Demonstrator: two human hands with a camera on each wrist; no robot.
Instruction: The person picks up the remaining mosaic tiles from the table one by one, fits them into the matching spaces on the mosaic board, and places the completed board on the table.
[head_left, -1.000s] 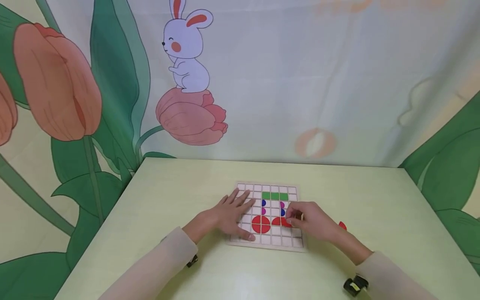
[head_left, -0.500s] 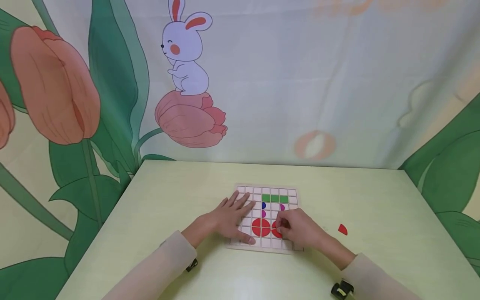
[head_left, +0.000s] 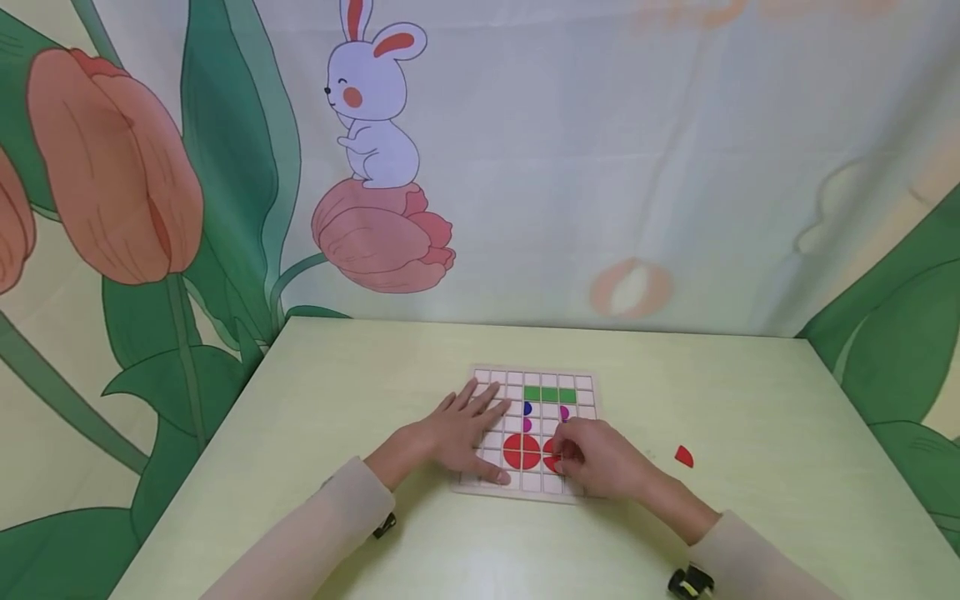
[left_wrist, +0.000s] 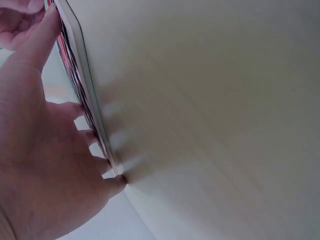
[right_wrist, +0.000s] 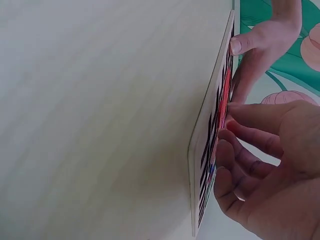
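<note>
Fingers of the right hand [head_left: 600,465] pinch a red piece [head_left: 553,457] at the board's [head_left: 534,379] near right cells, beside the full red circle [head_left: 521,451]. Left hand [head_left: 459,429] lies flat on the board's left side, its grip wide. If the piece tilts against a cell edge it may jam; a hard push could slide the board on the bench [head_left: 360,375]. 1 spare red piece [head_left: 683,456] lies right.
</note>
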